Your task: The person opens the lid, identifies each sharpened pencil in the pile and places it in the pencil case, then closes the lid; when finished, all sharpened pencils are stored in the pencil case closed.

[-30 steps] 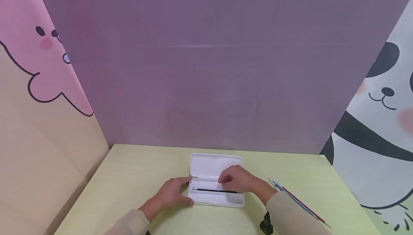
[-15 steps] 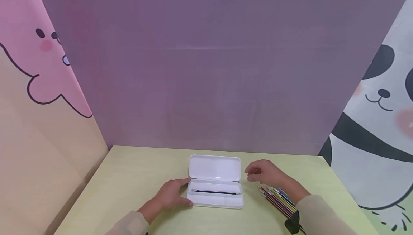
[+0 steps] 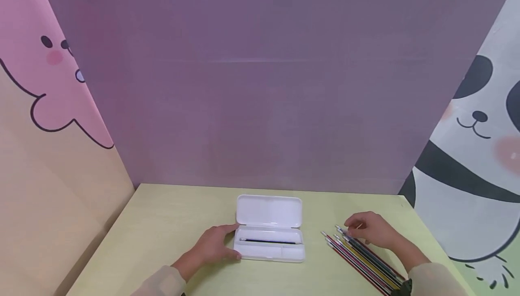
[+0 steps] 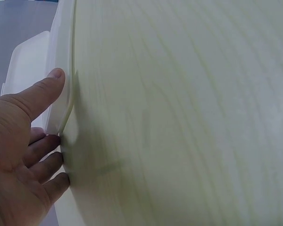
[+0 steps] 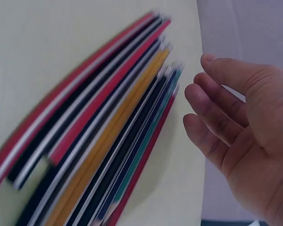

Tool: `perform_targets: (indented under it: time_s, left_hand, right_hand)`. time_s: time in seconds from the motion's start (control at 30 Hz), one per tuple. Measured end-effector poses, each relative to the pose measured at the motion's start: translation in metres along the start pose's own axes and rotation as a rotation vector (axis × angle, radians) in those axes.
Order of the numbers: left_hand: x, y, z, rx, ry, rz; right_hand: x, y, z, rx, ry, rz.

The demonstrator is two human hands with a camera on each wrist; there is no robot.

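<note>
A white pencil case (image 3: 269,253) lies with its lid raised on the table, one dark pencil (image 3: 270,242) in its back compartment. My left hand (image 3: 215,244) holds the case's left end, thumb at the front corner and index finger near the hinge. In the left wrist view the thumb lies along the case's edge, the other fingers bent by its corner. My right hand (image 3: 373,230) hovers by the upper ends of a bundle of pencils (image 3: 359,257) in red, yellow, black and green. In the right wrist view its loosely bent fingers hold nothing and stand apart from the pencils.
The pale wooden table (image 3: 174,215) ends at a purple backdrop (image 3: 260,106). A pink cartoon panel (image 3: 57,75) stands at the left and a panda panel (image 3: 475,160) at the right. The right sleeve (image 3: 436,280) lies beside the pencils' near ends.
My right hand has moved right, from over the case to the pencil bundle. The pencil in the case now lies free of it. The left hand stays at the case.
</note>
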State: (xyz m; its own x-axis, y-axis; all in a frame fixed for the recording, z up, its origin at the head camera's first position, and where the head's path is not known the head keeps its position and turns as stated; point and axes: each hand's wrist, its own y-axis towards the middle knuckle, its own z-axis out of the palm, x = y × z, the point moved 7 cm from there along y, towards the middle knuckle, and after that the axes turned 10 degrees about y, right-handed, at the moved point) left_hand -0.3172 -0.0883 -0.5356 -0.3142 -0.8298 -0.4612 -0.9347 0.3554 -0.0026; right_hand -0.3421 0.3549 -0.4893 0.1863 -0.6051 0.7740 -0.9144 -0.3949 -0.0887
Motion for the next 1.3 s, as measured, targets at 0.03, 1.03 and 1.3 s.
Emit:
perform_targets:
  time_s: [0.03, 1.03, 1.3]
  left_hand:
    - [0.001, 0.0, 0.001, 0.001, -0.001, -0.001]
    - [0.001, -0.002, 0.0, 0.005, -0.007, 0.002]
    - [0.003, 0.0, 0.002, 0.01, 0.005, -0.004]
  right_hand:
    - [-0.005, -0.003, -0.002, -0.005, 0.002, 0.016]
    - [-0.07, -0.034, -0.015, -0.01, 0.138, 0.145]
    - [-0.059, -0.029, -0.012, 0.002, 0.043, 0.073]
